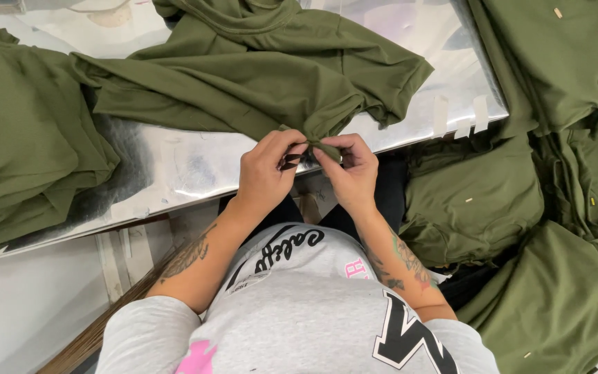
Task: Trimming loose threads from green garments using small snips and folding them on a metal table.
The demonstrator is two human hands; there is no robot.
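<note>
Bare desk [174, 163] lies open left of the spread shirt [257, 69], hemmed by a folded pile [22, 138] farther left and heaped shirts [520, 208] right.

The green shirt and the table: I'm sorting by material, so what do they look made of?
Shirt: seemingly soft knit fabric, matte olive; it bunches where both hands pinch it. Table: likely metal sheet, with shiny blurred reflections.

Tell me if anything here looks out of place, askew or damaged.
No damage or spill shows. The olive shirt lies crumpled and skewed across the shiny metal table, its edge bunched between the left hand and right hand. Strips of tape cling to the table's right edge, and more olive garments are heaped unevenly alongside.
</note>
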